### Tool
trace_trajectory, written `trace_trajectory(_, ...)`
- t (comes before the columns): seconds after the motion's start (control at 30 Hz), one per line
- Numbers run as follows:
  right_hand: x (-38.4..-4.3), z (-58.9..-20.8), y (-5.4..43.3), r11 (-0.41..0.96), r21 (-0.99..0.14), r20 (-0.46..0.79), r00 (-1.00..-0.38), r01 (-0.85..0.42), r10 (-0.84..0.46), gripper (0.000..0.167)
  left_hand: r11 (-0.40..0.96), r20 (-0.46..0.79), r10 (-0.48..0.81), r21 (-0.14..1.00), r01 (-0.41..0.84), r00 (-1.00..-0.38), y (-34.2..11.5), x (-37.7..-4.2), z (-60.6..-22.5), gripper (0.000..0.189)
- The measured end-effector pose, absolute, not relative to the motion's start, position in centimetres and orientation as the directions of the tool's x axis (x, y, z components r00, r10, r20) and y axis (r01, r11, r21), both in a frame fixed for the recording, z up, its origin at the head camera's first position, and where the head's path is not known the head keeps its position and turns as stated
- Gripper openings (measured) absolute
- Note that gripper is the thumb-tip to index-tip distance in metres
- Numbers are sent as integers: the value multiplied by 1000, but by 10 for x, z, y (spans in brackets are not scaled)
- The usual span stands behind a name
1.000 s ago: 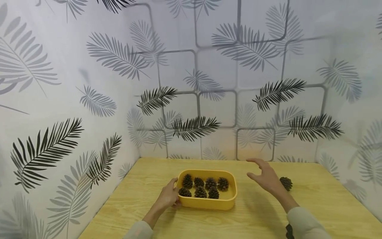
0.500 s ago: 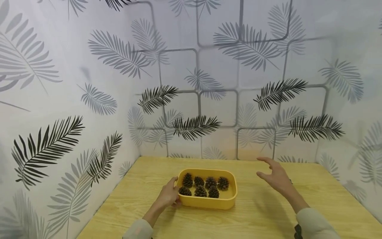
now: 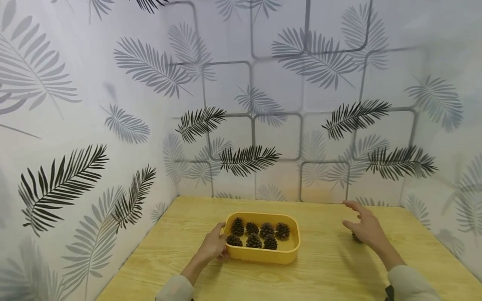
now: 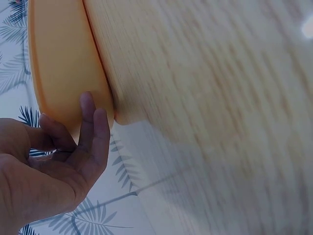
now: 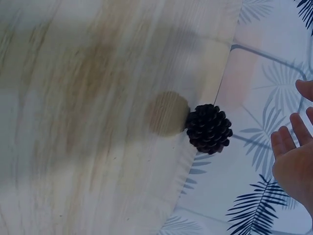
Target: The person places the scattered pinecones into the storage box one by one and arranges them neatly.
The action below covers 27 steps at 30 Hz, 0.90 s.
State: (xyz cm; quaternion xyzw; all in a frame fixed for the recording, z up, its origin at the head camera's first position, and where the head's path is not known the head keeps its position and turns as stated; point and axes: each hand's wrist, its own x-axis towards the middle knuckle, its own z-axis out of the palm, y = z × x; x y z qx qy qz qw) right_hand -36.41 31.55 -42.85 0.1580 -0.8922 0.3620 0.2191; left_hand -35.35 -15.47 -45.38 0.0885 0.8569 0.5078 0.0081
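A yellow rectangular box [image 3: 260, 256] with rounded corners holds several brown pine cones [image 3: 254, 241]. My left hand [image 3: 211, 246] grips its left end, the fingers bent against the outer wall; in the left wrist view the fingertips [image 4: 87, 100] lie against that wall [image 4: 68, 54]. My right hand [image 3: 366, 227] hovers above the table to the right of the box, thumb and fingers spread with nothing between them. Just below it a pine cone [image 3: 356, 238] is partly hidden by the hand. The right wrist view shows this cone [image 5: 209, 129] on the table, apart from the fingers.
The wood-patterned table [image 3: 316, 267] ends at a wall [image 3: 278, 179] covered in leaf prints. Beside the right sleeve [image 3: 410, 282] a dark object [image 3: 389, 292] is mostly hidden at the bottom edge of the head view.
My right hand has moved right, away from the box, to above the loose pine cone. My left hand and the box have stayed in place.
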Motion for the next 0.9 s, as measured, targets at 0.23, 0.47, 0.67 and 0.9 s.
trace_trajectory(0.23,-364,-435,328,683,-607,467,-878,-405,-106,62,459,78,170,876,149,-982,-156,-351,-452,51)
trace_trajectory(0.47,-365,-437,338,710,-581,455,-882,-398,-122,64,460,79,166,875,148,-983,-156,-351,-452,51)
trace_trajectory(0.67,-367,-444,349,727,-554,438,-885,-406,-161,72,457,69,159,879,136,-985,-156,-351,-452,52)
trace_trajectory(0.9,-367,-451,354,750,-542,401,-901,-379,-166,70,448,70,165,883,139,-984,-156,-350,-450,52)
